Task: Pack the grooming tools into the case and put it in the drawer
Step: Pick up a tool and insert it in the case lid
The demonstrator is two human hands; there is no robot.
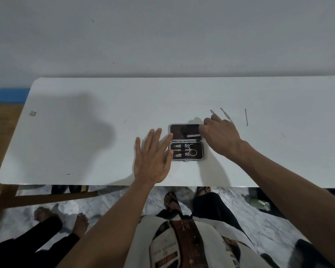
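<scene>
Small dark case (pixel 186 142) with metal rim, lying open and flat, between left hand (pixel 152 157) and right hand (pixel 220 135); lid half far, tray half near. Scissors (pixel 192 149), other small steel tools strapped in tray. Three thin loose metal tools (pixel 246 117) flat beyond right hand, two partly hidden by fingers
</scene>
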